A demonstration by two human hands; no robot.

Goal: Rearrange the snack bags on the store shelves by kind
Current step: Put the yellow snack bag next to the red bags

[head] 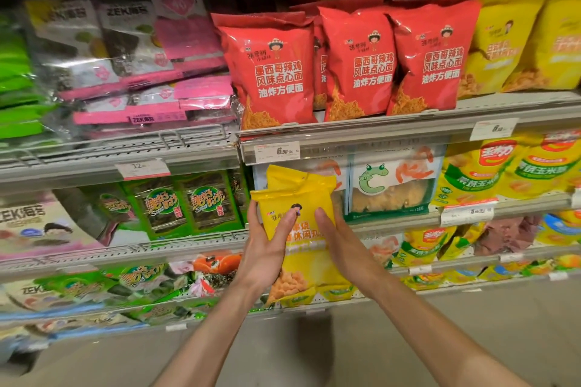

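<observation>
Our left hand [265,248] and right hand [338,240] are both closed on yellow snack bags [298,220], one on each side, fingers pressing the front faces with the thumbs hidden behind. There look to be two bags stacked, one top edge showing behind the other; we cannot tell if there is a third. We hold them upright in front of the shelves, below the row of red noodle-snack bags [355,63] and partly covering the shrimp cracker boxes [390,185].

We judge the step in hand to be carrying these yellow bags to their own kind. The matching yellow bags [500,50], with the same small figure printed near the top, stand on the upper shelf [408,126] just to the right of the red ones, so that is where we should aim. To do it well we keep an even squeeze from both sides so the rear bag does not slip down, lift clear of the shelf lip and its price tag [276,151], and bring the bags in upright, faces forward. The red bags stand close against the yellow row, so we should slide ours in without nudging the red ones forward off the edge. The bags are puffed and slippery-looking, and a firm but gentle hold will spare the contents.
</observation>
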